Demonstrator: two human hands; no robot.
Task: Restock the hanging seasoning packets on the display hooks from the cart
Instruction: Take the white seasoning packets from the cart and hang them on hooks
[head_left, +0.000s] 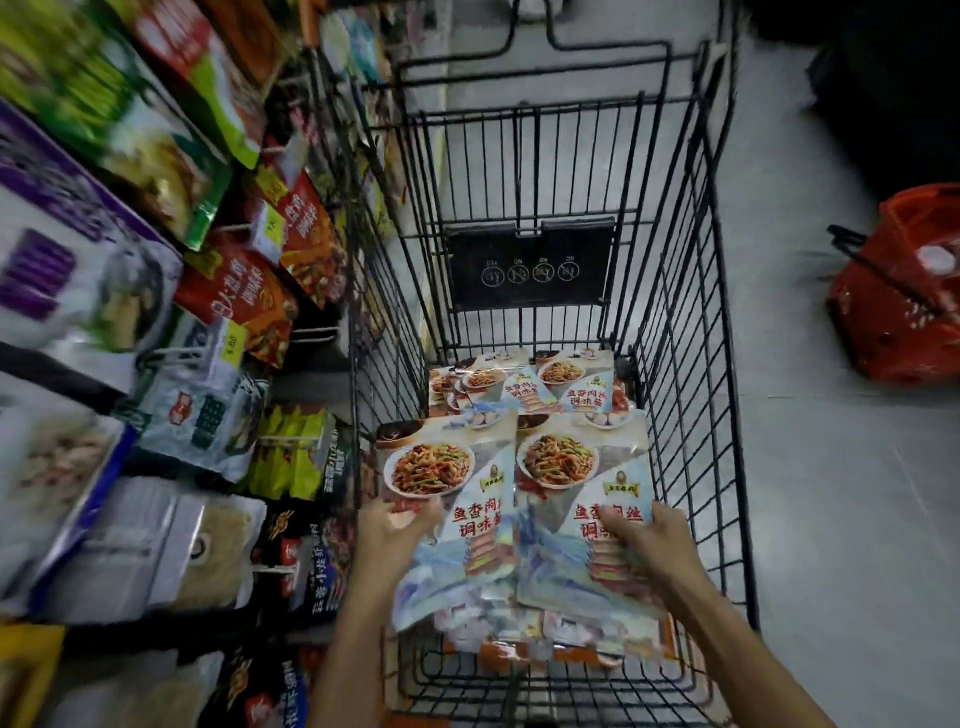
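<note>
As packets fill the cart, left hand and right hand fingers each grip one.

Two pale-blue seasoning packets — red characters, a plate of stir-fry pictured — stand side by side, raised over a matching pile lying flat in the black wire cart.

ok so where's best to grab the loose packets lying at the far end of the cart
From straight above, probably: wire walls close the cart off at the sides. The far packets lie flat and fanned, so pinch an exposed edge of the top, askew one, thumb on its face, fingers slid under. Free one of the hands first: the left hand and right hand both hold the front packets.
</note>
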